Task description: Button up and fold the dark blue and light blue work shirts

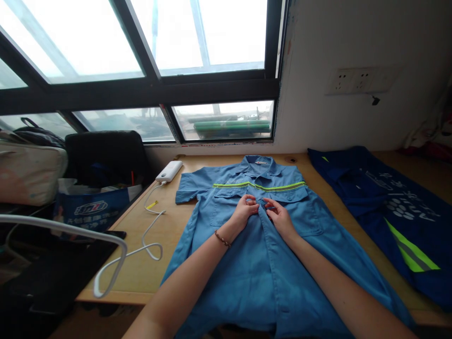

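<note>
A blue short-sleeved work shirt (233,268) lies spread front side up, its collar pointing away from me. A yellow-green and grey reflective stripe crosses its chest, above two flapped pockets. Both hands meet at the front placket just below the stripe. My left hand (244,211), with a braided bracelet on the wrist, has its fingers curled in and closed on the placket's left side. From the other side, my right hand (278,217) pinches the placket edge between thumb and fingers. Whatever button sits between the fingertips is too small to make out.
On the wooden table (130,270), a white power bank (169,172) trails a white cable (143,235) at the left. A dark blue garment (374,197) with white print lies at the right. Bags (93,207) and a black chair (106,155) stand left, beneath the window.
</note>
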Action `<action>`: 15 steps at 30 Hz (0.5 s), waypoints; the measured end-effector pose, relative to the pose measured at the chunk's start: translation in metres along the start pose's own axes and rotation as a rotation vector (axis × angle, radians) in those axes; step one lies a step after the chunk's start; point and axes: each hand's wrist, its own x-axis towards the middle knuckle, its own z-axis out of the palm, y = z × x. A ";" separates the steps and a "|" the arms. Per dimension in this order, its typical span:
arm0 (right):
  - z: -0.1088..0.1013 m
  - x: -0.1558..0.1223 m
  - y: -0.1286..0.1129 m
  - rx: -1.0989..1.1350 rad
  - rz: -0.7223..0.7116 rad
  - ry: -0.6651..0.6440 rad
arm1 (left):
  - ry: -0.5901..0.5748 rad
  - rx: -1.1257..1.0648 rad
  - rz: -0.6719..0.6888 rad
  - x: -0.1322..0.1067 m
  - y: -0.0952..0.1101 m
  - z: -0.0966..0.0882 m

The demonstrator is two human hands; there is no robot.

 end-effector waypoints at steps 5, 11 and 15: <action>0.000 -0.007 -0.014 -0.312 -0.179 0.113 | -0.031 0.125 0.064 0.002 0.001 -0.001; 0.014 -0.057 -0.039 -1.162 -0.321 -0.010 | -0.048 0.445 0.289 0.016 -0.010 -0.012; 0.018 -0.086 -0.037 -1.428 -0.220 0.030 | -0.038 0.533 0.318 0.027 -0.014 -0.016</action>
